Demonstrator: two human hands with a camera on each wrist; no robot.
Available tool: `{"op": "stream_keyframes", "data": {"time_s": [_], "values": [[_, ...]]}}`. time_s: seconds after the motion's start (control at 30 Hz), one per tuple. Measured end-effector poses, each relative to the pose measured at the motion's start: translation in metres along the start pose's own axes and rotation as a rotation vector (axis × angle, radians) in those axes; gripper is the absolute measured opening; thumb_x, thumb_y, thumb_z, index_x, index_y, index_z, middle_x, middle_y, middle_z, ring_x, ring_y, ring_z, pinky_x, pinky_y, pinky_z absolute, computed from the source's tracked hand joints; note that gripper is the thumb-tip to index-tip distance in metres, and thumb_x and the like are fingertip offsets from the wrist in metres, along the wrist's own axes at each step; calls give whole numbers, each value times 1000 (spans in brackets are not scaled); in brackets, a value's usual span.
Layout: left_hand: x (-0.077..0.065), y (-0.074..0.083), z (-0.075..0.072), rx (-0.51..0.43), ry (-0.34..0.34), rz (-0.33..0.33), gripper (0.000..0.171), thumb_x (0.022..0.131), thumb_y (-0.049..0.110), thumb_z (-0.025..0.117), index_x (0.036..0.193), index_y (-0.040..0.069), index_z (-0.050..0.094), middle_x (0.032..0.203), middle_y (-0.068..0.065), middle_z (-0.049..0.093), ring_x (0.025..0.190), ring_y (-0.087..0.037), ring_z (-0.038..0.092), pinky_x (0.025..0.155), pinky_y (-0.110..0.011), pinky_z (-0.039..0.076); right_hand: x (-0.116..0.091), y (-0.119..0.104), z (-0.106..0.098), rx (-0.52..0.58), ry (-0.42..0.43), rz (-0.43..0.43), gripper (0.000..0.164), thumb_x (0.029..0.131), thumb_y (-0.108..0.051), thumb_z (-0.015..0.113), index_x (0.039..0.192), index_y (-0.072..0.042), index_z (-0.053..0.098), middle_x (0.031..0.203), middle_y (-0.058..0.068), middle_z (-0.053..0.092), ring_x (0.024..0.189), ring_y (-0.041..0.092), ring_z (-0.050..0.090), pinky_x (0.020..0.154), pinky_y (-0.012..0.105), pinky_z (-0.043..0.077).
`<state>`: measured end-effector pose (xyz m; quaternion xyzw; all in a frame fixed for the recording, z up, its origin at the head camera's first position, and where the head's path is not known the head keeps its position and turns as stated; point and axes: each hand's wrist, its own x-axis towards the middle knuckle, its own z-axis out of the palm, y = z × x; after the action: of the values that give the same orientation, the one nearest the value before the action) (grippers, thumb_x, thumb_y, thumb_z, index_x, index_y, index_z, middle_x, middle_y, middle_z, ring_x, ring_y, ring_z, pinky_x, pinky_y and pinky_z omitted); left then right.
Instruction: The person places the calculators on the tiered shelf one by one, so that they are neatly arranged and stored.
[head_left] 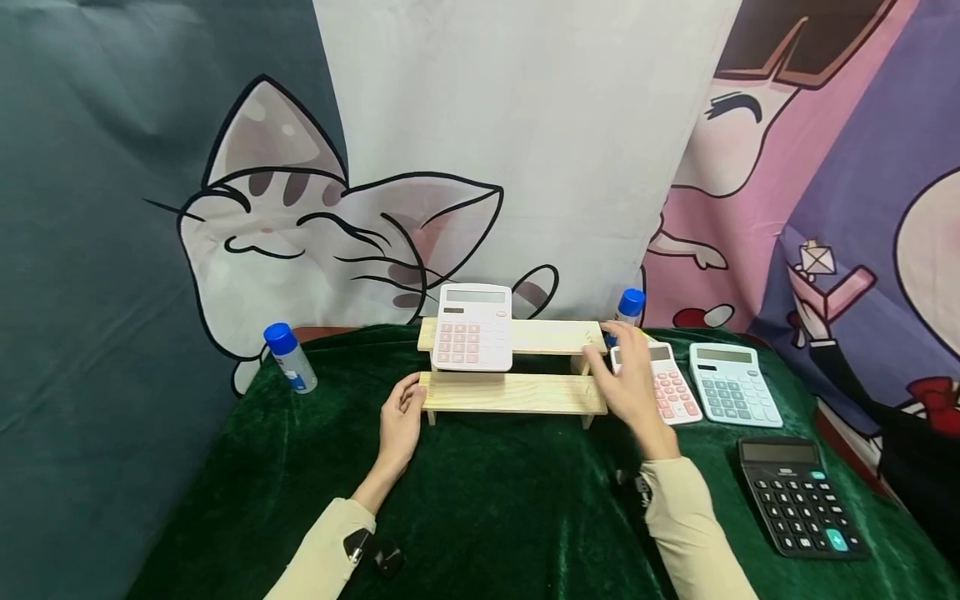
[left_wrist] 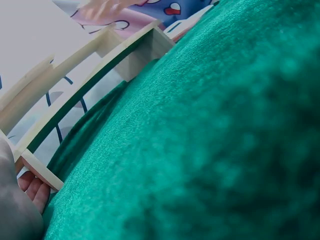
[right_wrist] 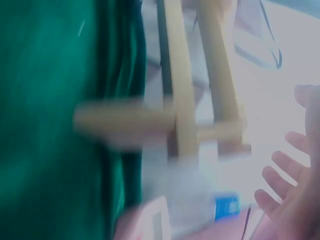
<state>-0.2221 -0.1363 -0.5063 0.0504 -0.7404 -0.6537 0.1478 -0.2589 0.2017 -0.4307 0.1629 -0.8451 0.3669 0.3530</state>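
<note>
Head view, left hand (head_left: 401,423) gripped wooden rack (head_left: 517,394), right hand (head_left: 632,385) was spread near right end, white calculator (head_left: 473,327) rested on rack.

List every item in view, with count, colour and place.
Two-tier wooden stand: one, pale wood, mid-table
Calculator on the stand: one, white with pink keys, left half
Pink-keyed calculator: one, white, right of the stand, partly behind a hand
Pale blue calculator: one, beside that, further right
Black calculator: one, black, near right
Bottles: two, blue-capped, one left of the stand, one by its right end
Cloth: one, green, under everything
Backdrop: cartoon-printed, multicoloured, behind
Left hand: one, gripping the stand's left end
Right hand: one, fingers spread, by its right end
Sleeves: two, cream, on both arms
</note>
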Motion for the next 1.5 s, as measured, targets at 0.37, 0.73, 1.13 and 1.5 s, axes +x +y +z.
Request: {"op": "stream_keyframes", "data": {"time_s": [0.37, 0.73, 1.13, 1.5], "values": [[0, 3, 1, 18, 8, -24, 34, 90, 36, 50, 121, 21, 53, 110, 2, 59, 99, -8, 54, 81, -16, 42, -29, 71, -59, -200, -189, 572, 83, 82, -57, 50, 140, -6, 21, 136, 25, 26, 124, 39, 26, 99, 56, 21], [0, 2, -1, 20, -1, -30, 37, 90, 37, 50, 122, 19, 51, 111, 2, 58, 99, -7, 53, 82, -16, 41, -44, 85, -54, -358, -476, 680, 119, 67, -75, 51, 141, 5, 1, 139, 35, 14, 124, 49, 18, 98, 62, 18], [0, 3, 1, 28, 3, -40, 37, 90, 39, 50, 122, 21, 52, 111, 2, 58, 99, -8, 53, 82, -17, 42, -48, 86, -46, -456, -636, 755, 141, 53, -83, 54, 138, 7, -13, 140, 38, -2, 123, 53, 8, 99, 63, 10], [-1, 3, 1, 32, 0, -35, 39, 89, 40, 50, 123, 20, 51, 111, 2, 58, 99, -8, 54, 82, -18, 42, -50, 88, -45, -483, -495, 649, 124, 58, -77, 57, 137, 8, 13, 129, 38, 22, 112, 52, 24, 88, 62, 21]]}}
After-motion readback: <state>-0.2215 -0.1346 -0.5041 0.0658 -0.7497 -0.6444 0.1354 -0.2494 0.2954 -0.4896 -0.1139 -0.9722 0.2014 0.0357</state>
